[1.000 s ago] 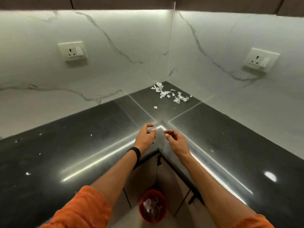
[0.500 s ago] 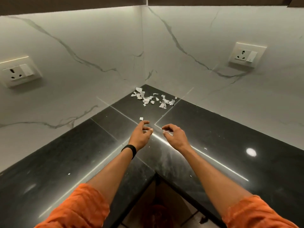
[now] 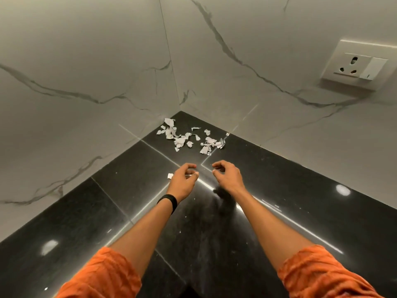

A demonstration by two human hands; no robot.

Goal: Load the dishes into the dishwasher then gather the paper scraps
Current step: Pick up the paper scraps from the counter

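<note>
Nearest, at 7 and 5 o'clock: orange sleeves point(image 3: 103, 274) pushed up both forearms, black wristband point(image 3: 168, 203) on the left wrist.

Further out, above the dark polished bench point(image 3: 300, 190): left hand point(image 3: 183, 181) and right hand point(image 3: 227, 177), side by side and slightly apart. Fingers loosely curled, thumbs near forefingers, nothing visibly pinched in either.

No dishes or dishwasher in view, so judged to be the second step: gathering the paper.

Just beside the left hand, at its 9 o'clock: one stray scrap point(image 3: 170, 175), flat on the bench. Farther, at 12 o'clock: main pile of paper scraps point(image 3: 189, 137), strewn in the inner corner, the outermost bits close against the left wall.

Next move, by judgement: pinch up the stray, or reach on to 12 o'clock and rake the pile together with cupped fingers. Thin, light pieces, likely to slide on the glossy stone and scatter under a quick sweep, so slow and low.

Marble walls point(image 3: 86, 72) closing in at 10 and 2 o'clock, so no way round behind the pile. Open room only toward 6 o'clock, for drawing scraps back. Front edge of the bench not plainly in view. Socket point(image 3: 356, 65) high at 2 o'clock, well apart from the reach.
</note>
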